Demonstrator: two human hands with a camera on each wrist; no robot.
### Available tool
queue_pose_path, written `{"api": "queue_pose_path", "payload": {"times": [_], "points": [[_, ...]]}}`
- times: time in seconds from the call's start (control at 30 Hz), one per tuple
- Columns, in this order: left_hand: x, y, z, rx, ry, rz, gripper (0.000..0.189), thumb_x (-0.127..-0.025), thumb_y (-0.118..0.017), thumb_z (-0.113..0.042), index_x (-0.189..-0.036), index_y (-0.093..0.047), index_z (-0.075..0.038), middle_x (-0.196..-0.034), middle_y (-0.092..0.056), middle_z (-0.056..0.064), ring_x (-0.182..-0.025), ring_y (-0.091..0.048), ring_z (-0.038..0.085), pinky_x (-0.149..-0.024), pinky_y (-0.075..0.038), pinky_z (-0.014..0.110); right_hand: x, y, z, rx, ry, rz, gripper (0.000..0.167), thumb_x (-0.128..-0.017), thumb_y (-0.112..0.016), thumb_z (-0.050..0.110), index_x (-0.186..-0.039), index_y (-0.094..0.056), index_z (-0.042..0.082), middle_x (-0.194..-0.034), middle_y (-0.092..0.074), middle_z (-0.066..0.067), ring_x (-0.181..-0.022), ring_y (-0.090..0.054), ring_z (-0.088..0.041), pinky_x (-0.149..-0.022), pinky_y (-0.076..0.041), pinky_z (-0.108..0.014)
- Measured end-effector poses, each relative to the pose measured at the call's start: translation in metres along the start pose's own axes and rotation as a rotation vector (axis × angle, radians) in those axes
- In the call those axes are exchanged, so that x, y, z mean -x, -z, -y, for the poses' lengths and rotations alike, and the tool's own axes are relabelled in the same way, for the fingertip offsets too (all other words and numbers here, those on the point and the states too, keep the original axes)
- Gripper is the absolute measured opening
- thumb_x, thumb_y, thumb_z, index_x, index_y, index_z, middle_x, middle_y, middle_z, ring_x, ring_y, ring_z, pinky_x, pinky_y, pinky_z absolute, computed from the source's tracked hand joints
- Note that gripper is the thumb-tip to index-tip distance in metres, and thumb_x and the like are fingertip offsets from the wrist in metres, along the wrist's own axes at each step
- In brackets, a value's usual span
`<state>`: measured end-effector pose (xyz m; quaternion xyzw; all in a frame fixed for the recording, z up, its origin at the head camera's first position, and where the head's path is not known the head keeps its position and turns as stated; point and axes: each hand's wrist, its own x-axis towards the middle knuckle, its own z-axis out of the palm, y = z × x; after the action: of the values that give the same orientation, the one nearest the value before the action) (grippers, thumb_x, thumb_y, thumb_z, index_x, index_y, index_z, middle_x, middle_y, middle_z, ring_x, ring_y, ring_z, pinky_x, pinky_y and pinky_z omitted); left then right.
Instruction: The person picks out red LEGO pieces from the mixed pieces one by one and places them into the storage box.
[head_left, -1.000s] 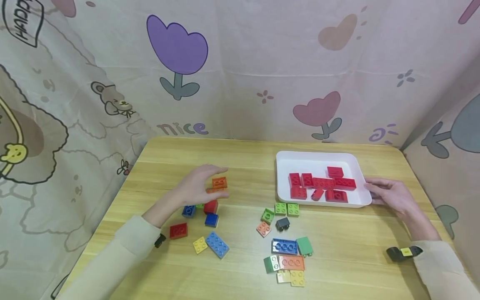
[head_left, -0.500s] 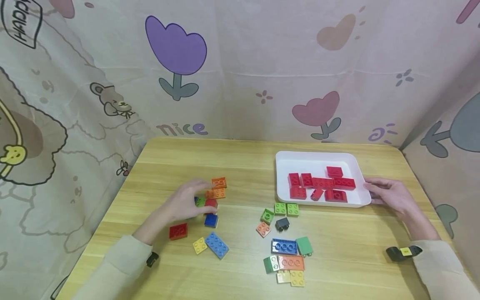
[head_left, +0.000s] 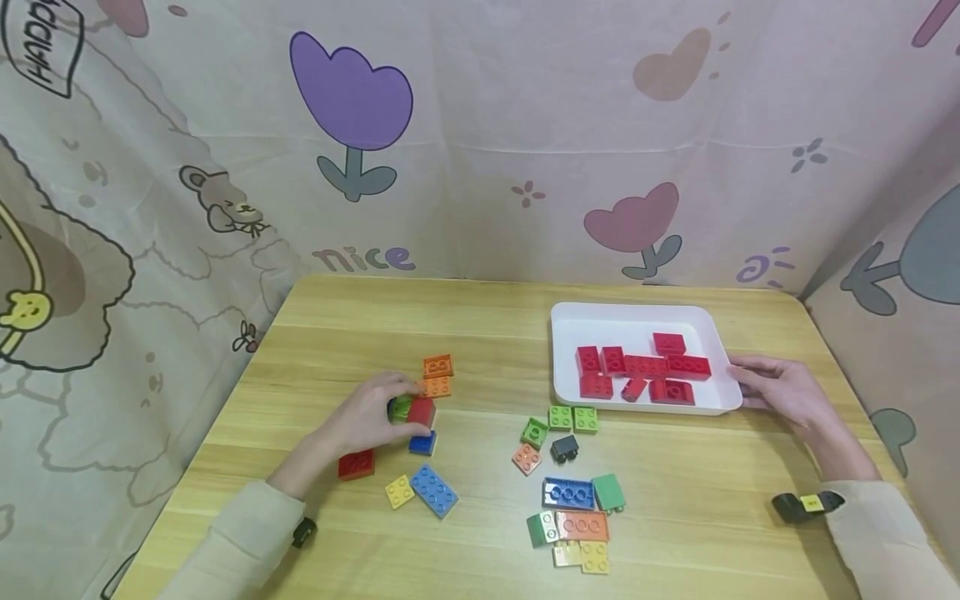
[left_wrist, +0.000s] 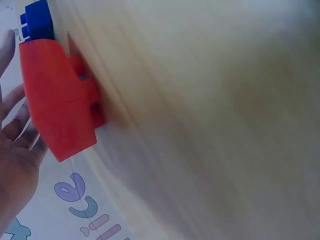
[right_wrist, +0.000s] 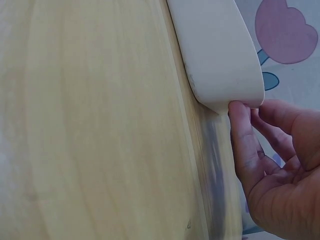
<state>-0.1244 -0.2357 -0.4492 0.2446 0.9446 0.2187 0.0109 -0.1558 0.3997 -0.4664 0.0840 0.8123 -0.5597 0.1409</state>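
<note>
In the head view my left hand [head_left: 367,417] is low over the left group of toy bricks, its thumb and fingers around a red brick [head_left: 421,414]. That brick is hidden in the left wrist view, where another red brick [left_wrist: 57,100] stands in front of the fingers. A green brick [head_left: 402,408] shows under the left hand, and a blue brick [head_left: 422,443] sits just below the thumb. My right hand [head_left: 783,392] pinches the right end of a white tray [head_left: 622,315]; the right wrist view shows thumb and fingers at its rim. Several red bricks [head_left: 647,367] lie in the tray.
Two orange bricks [head_left: 438,365] lie beyond the left fingers. Nearer are a red brick [head_left: 356,464], a small yellow brick [head_left: 400,492] and a long blue brick [head_left: 434,491]. Several mixed-colour bricks [head_left: 568,492] lie in front of the tray. A printed curtain [head_left: 480,167] borders the table.
My left hand has moved from the orange bricks towards me and down to the red brick, and its thumb and fingers have closed in. The right hand and the tray have stayed put.
</note>
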Motion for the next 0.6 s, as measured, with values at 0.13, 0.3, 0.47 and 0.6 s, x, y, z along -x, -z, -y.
{"api": "queue_pose_path", "payload": {"times": [0.13,0.3,0.47,0.6], "points": [[0.0001,-0.0020,0.0016,0.001,-0.003,-0.004,0.057,-0.082,-0.088,-0.050,-0.125,-0.076,-0.013,-0.129,-0.074,0.008,-0.123,-0.069,0.032,-0.106,-0.058,0.053,0.0003,-0.0007,0.0007,0.006,-0.003,-0.001,0.024,-0.102,-0.072,0.032,-0.125,-0.074,0.027,-0.094,-0.067,0.036,-0.087,-0.072,0.004,-0.077,-0.065,-0.026],[-0.0011,-0.0029,0.0020,-0.009,0.002,0.004,0.057,-0.081,-0.088,-0.050,-0.124,-0.077,-0.015,-0.127,-0.074,0.007,-0.121,-0.069,0.031,-0.103,-0.059,0.052,0.0007,-0.0014,0.0014,0.025,0.001,-0.003,0.040,-0.102,-0.071,0.033,-0.137,-0.069,0.013,-0.094,-0.066,0.036,-0.087,-0.072,0.005,-0.078,-0.065,-0.026],[-0.0023,-0.0038,0.0028,-0.016,0.000,0.014,0.053,-0.082,-0.088,-0.050,-0.121,-0.078,-0.016,-0.123,-0.074,0.005,-0.116,-0.070,0.027,-0.101,-0.060,0.050,0.0008,-0.0015,0.0013,0.037,0.004,-0.007,0.050,-0.102,-0.071,0.033,-0.143,-0.064,0.004,-0.095,-0.065,0.037,-0.088,-0.071,0.006,-0.078,-0.065,-0.025],[-0.0029,-0.0039,0.0029,-0.012,0.008,0.024,0.051,-0.082,-0.088,-0.050,-0.119,-0.079,-0.016,-0.121,-0.074,0.003,-0.113,-0.070,0.024,-0.098,-0.061,0.047,0.0008,-0.0017,0.0013,0.050,-0.002,-0.011,0.061,-0.102,-0.071,0.035,-0.148,-0.056,-0.003,-0.095,-0.062,0.039,-0.088,-0.070,0.007,-0.079,-0.065,-0.025]]}}
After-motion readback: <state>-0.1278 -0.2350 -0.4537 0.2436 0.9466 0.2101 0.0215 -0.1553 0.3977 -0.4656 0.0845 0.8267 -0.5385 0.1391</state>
